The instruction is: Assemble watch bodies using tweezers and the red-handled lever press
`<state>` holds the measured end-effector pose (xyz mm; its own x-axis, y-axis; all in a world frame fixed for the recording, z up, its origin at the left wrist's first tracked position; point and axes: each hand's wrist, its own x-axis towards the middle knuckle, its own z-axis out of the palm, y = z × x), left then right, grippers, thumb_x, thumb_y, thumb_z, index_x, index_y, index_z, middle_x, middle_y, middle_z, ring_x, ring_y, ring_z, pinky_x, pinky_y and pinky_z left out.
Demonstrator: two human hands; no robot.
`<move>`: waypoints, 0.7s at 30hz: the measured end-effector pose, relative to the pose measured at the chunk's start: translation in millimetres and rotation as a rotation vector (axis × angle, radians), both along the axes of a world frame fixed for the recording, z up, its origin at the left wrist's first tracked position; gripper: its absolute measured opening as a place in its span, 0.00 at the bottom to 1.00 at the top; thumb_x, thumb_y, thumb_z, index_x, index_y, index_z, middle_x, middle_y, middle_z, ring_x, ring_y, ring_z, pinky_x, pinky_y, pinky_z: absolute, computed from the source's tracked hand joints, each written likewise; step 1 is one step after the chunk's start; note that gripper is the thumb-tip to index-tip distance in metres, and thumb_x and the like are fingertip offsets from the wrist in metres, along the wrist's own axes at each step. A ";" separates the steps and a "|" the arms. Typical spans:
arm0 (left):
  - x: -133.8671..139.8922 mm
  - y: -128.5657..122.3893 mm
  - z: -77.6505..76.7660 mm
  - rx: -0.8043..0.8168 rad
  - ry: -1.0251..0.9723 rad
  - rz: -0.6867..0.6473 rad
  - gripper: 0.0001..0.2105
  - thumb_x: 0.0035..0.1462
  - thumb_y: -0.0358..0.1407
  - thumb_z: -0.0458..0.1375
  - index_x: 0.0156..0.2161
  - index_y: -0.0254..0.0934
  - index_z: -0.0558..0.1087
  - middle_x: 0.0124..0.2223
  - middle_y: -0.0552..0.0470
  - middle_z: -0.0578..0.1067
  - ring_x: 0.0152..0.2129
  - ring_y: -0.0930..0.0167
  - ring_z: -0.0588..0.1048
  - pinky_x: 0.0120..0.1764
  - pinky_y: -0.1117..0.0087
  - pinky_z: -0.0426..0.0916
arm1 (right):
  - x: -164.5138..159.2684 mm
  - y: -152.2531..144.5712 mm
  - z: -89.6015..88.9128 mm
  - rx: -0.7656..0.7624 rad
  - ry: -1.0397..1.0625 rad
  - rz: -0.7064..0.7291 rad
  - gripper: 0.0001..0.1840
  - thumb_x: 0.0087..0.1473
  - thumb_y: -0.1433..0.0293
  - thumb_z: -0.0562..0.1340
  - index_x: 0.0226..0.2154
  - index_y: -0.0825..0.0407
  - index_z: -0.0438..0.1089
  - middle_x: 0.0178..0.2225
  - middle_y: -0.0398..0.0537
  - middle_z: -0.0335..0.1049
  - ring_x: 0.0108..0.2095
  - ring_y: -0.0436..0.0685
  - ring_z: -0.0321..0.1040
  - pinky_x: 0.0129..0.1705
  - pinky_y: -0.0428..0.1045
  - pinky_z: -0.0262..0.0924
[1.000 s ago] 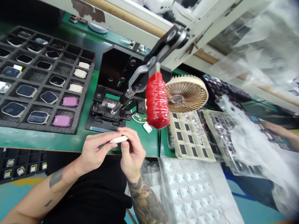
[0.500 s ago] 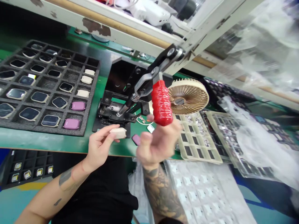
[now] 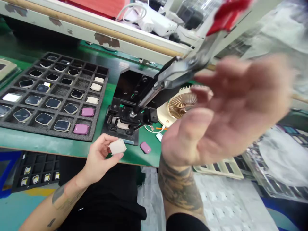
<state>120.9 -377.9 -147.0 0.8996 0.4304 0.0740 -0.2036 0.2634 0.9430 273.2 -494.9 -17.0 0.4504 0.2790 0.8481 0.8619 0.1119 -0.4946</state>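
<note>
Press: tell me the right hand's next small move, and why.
Perhaps reach the right hand into the press for the case inside: the red handle is up, that hand looks open and empty, and the left hand holds another case.

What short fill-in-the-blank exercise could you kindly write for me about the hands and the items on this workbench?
1. The cream case is held in the person's ____ hand.
2. The lever handle at the top of the view is coloured ____.
3. The grey foam tray on the bench holds ____ purple cases.
4. A separate purple piece lies on the ____ bench top.

Missing words: left; red; two; green.
</note>
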 end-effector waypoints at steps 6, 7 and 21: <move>-23.7 20.2 3.0 0.728 -0.168 0.140 0.23 0.62 0.27 0.75 0.62 0.42 0.83 0.54 0.45 0.87 0.49 0.65 0.87 0.54 0.69 0.83 | -32.3 -41.5 -99.5 -0.333 0.047 -0.097 0.20 0.71 0.77 0.63 0.61 0.47 0.78 0.50 0.54 0.84 0.50 0.63 0.82 0.52 0.62 0.82; -25.2 23.0 3.5 0.795 -0.190 0.166 0.25 0.63 0.27 0.75 0.64 0.41 0.82 0.55 0.45 0.87 0.48 0.65 0.87 0.55 0.68 0.83 | -34.1 -43.0 -112.4 -0.427 0.062 -0.107 0.22 0.72 0.77 0.62 0.63 0.47 0.76 0.55 0.56 0.82 0.55 0.65 0.81 0.57 0.65 0.82; -8.7 24.8 12.6 1.207 0.030 0.268 0.20 0.73 0.28 0.66 0.67 0.36 0.77 0.59 0.38 0.78 0.49 0.60 0.82 0.52 0.60 0.81 | -17.2 -21.0 -135.4 -0.672 0.205 -0.133 0.19 0.77 0.73 0.57 0.63 0.50 0.75 0.57 0.60 0.80 0.61 0.67 0.78 0.64 0.63 0.78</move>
<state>112.1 -353.2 -134.4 0.8020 0.2721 0.5318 -0.0909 -0.8242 0.5589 256.0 -515.9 -152.4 0.6492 0.6431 0.4062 0.7291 -0.3741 -0.5731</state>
